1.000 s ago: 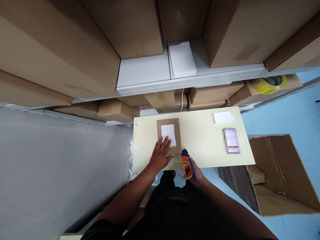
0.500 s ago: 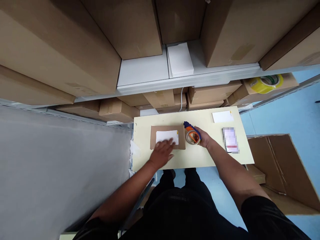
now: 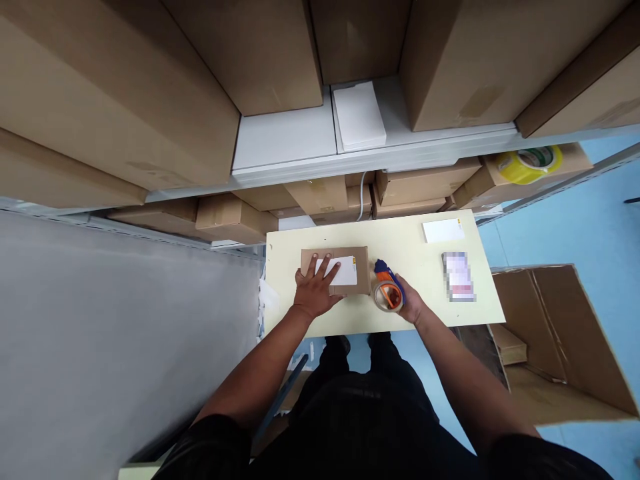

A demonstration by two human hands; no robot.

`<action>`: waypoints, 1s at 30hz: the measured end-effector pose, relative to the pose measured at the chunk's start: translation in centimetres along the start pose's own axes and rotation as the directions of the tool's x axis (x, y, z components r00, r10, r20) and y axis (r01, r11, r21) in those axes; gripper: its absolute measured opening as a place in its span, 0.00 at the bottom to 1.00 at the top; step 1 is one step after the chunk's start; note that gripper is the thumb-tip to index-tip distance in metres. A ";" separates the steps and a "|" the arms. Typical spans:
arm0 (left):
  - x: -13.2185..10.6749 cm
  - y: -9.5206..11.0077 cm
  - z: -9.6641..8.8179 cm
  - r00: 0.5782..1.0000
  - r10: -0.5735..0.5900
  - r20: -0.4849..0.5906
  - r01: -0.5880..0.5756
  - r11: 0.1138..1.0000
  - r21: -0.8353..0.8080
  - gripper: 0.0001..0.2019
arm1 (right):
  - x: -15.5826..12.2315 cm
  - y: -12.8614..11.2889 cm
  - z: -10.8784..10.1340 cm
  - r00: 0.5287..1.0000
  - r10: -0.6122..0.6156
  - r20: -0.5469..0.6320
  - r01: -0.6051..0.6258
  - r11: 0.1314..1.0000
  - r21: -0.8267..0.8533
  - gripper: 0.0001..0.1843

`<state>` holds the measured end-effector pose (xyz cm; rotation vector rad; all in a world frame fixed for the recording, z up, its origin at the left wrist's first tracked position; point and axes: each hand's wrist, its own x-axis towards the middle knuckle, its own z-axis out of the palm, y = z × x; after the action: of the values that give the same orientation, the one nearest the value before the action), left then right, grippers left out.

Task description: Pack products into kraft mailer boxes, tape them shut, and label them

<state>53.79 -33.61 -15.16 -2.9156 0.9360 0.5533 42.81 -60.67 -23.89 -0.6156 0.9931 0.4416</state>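
Left hand (image 3: 314, 293) flat on box (image 3: 361, 273), fingers spread, gripping nothing; right hand (image 3: 411, 301), fingers wrapped round tape gun (image 3: 387, 277), right of box. Seemingly steadying; next move likely calls for firm bracing.

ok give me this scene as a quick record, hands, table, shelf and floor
left hand: spread flat on a small cardboard box, covering part of its white label
right hand: gripping an orange and blue tape dispenser, just right of the box
table: pale yellow; white papers near the far right corner, a pixelated phone-like item nearer
shelf: beyond the table, bearing large cartons and a white paper stack
floor: blue; an open carton right of the table
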 end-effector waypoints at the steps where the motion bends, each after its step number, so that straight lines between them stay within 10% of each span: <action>1: 0.1 0.2 -0.1 1.000 -0.012 0.005 0.012 1.000 -0.001 0.48 | -1.0 1.7 -0.6 0.999 -0.022 -0.029 0.023 1.000 0.020 0.22; 9: -0.5 4.2 0.5 0.990 -0.138 -0.025 0.138 0.990 0.016 0.47 | -3.4 11.6 0.4 1.000 0.004 0.004 -0.004 0.953 0.304 0.25; 16: -5.4 4.1 1.9 0.989 0.118 -0.093 -0.119 0.993 0.001 0.48 | 1.0 -0.7 2.7 0.997 -0.067 -0.028 0.071 0.987 0.143 0.24; 21: -3.9 1.1 2.2 0.955 0.254 -0.150 -0.251 0.967 0.040 0.43 | 2.6 -8.5 5.8 0.992 -0.049 -0.119 0.020 0.972 -0.236 0.23; 25: -2.2 1.0 3.3 0.948 0.226 -0.226 -0.224 0.974 0.033 0.45 | 2.9 -8.9 7.2 0.988 -0.057 -0.144 0.007 0.946 -0.325 0.23; 30: -2.7 1.6 4.0 0.957 0.177 -0.231 -0.180 0.984 0.011 0.45 | 1.7 -6.1 4.1 0.986 -0.099 -0.137 0.063 0.968 -0.242 0.23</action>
<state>49.54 -32.89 -17.88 -2.9687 1.2350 0.2251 49.91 -62.43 -22.10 -0.9118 1.0600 0.4500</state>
